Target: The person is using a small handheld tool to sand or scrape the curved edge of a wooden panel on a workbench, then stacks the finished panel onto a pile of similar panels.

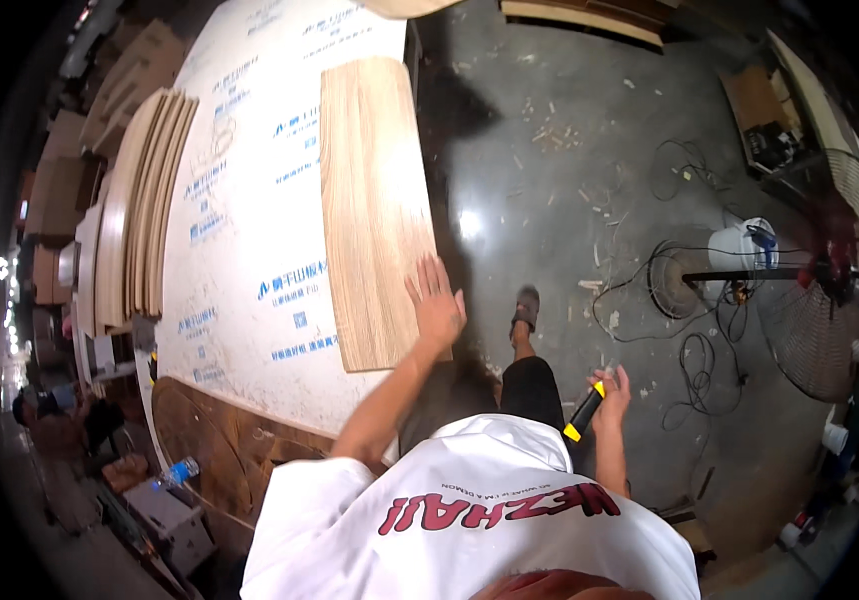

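A long wood-grain board [369, 200] with rounded far corners lies along the right edge of a white printed sheet [239, 200] on the worktable. My left hand [437, 308] rests flat on the board's near right edge, fingers stretched out. Out to the right, over the floor, my right hand [611, 395] is closed around a black and yellow utility knife [585, 411]. The knife points down and toward my body, apart from the board. Whether its blade is out cannot be made out.
Several similar boards [144, 210] stand stacked at the table's left. A brown wooden panel [214, 440] and a water bottle [179, 472] are at the near left. On the right are a standing fan [809, 340], a white bucket [742, 245], loose cables [699, 365] and scattered wood scraps [559, 135].
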Demonstrator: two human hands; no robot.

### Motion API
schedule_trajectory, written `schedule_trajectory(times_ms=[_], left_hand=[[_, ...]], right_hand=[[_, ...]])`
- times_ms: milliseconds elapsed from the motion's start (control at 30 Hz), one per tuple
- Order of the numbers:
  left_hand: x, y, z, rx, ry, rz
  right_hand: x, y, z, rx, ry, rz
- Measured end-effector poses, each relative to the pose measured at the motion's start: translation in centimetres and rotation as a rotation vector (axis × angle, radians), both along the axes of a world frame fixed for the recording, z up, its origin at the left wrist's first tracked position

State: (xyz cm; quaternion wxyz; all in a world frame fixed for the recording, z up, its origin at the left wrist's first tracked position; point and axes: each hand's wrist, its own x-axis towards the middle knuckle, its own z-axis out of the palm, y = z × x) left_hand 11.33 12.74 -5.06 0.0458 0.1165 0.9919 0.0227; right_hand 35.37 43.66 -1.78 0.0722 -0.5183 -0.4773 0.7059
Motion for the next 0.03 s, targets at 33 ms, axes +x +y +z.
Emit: schedule_trajectory(times_ms=[33], left_hand=[[-0.92,1.13,0.53,0.014,0.022,-0.024]], right_hand=[[1.87,1.52,-1.28,-0.102,0.039,-0.121]])
